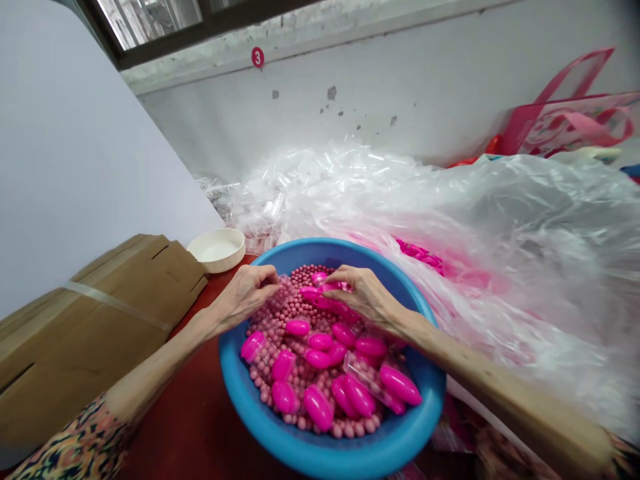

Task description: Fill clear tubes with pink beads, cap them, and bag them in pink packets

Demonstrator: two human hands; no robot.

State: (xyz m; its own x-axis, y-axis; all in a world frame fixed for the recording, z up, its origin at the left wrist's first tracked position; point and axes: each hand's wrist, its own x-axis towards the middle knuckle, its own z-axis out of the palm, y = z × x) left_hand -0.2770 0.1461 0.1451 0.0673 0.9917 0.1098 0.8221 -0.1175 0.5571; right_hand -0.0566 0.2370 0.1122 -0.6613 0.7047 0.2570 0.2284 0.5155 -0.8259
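A blue basin (pixel 230 373) holds many small dull-pink beads (pixel 345 427) and several bright pink oval pieces (pixel 319 407), some joined to clear tubes (pixel 367 377). Over the basin's back left part is my left hand (pixel 257 287), its fingers curled together above the beads; what they pinch, perhaps a clear tube, is too blurred to make out. At the back right, my right hand (pixel 357 290) has its fingers wrapped round bright pink pieces (pixel 325 297) just above the beads.
Left of the basin are a flattened brown cardboard box (pixel 100 320) and a round white dish (pixel 217 248). Clear plastic bags (pixel 500 267) and a heap of clear tubes (pixel 320 173) lie behind and right. A pink bag (pixel 560 127) stands by the wall.
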